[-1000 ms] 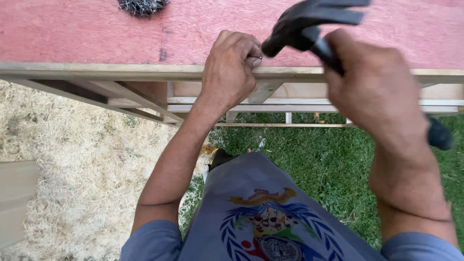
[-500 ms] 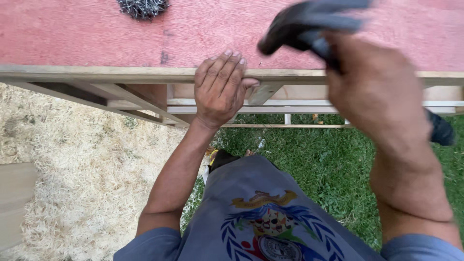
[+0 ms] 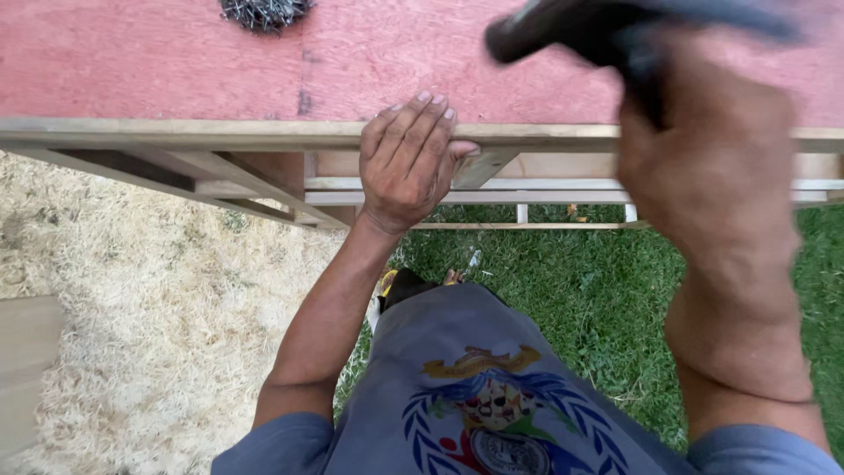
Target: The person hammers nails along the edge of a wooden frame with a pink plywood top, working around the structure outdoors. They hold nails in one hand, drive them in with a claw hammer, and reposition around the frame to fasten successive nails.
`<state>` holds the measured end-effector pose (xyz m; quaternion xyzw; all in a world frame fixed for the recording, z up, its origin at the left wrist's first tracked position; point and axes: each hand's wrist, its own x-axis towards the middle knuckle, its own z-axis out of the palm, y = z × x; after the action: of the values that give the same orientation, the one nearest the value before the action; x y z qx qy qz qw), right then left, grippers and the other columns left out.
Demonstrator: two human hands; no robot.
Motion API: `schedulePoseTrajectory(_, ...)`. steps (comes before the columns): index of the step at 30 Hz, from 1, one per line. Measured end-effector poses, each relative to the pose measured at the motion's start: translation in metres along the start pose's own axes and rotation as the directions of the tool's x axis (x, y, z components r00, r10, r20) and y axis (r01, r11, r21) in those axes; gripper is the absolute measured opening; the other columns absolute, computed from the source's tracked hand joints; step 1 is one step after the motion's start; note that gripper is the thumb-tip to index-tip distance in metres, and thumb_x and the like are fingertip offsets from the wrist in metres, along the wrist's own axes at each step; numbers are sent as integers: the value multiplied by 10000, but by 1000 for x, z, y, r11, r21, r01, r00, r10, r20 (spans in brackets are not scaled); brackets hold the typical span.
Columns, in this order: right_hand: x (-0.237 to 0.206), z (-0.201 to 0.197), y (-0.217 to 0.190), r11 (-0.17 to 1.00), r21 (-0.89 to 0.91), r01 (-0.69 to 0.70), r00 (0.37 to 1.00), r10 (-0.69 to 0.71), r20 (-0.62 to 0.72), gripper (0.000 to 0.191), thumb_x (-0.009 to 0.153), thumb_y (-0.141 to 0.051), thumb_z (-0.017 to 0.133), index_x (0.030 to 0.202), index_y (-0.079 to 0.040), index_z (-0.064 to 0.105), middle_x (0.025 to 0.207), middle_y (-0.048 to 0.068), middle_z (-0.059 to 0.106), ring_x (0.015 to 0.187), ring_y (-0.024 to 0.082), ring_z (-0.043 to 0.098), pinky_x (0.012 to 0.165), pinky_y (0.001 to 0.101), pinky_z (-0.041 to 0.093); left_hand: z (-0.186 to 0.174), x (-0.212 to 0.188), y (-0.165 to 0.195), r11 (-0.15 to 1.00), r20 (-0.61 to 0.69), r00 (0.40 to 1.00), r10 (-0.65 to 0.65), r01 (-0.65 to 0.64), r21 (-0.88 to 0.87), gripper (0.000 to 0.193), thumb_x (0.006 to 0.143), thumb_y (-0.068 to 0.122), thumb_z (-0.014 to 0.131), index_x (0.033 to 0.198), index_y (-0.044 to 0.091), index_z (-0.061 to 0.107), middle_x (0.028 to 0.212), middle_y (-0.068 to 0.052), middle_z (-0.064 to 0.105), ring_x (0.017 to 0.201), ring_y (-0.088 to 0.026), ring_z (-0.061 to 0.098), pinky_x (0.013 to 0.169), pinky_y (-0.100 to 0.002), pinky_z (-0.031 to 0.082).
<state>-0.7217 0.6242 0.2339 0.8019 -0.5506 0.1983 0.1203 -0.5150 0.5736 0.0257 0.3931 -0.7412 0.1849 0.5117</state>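
Above red board [image 3: 158, 62]: one hammer [image 3: 571, 31], blurred, probably right hand [image 3: 703, 176] gripping.

Matt red-painted board [image 3: 158, 62]; bare wood frame [image 3: 176, 134]; dark metal nails [image 3: 264, 10].

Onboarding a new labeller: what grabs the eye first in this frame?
The right hand, large and close at upper right, grips a dark hammer, blurred above the red board. At centre, the left hand lies flat on the board's wooden edge rail, fingers pointing forward. A dark pile of nails sits on the board at the top edge.
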Motion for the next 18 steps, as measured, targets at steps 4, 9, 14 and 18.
schedulePoseTrajectory(4,-4,17,5,997,-76,3,1000,-3,8,261,996,-29,679,1255,-63,679,817,160,714,656,301,697,570,412,562,-2,-2,0,1000,-2,1000,-6,6,-3,333,1020,325,804,1193,44,753,1248,-81,740,1237,-232,663,1095,-402,439)
schedulePoseTrajectory(9,-21,54,20,982,-182,-57,929,119,351,305,995,-62,657,1298,-39,630,758,160,696,609,317,691,551,442,550,-2,-1,0,1000,-10,1000,-5,5,-28,352,1012,329,812,1196,34,751,1250,-90,732,1232,-235,659,1095,-411,443)
schedulePoseTrajectory(14,-22,36,31,990,140,4,996,9,-92,237,1127,-90,554,1342,3,588,916,163,703,833,302,739,685,409,576,-4,0,-2,1000,11,1000,10,-10,-10,350,1011,326,813,1202,40,744,1253,-85,728,1233,-241,664,1090,-408,442)
schedulePoseTrajectory(18,-21,52,20,987,-144,-70,981,95,171,185,1103,-141,602,1272,-103,666,841,168,699,725,382,701,667,493,573,-7,0,-3,999,1,999,35,-35,-5,344,1018,289,820,1215,20,737,1255,-102,726,1238,-247,658,1087,-410,445)
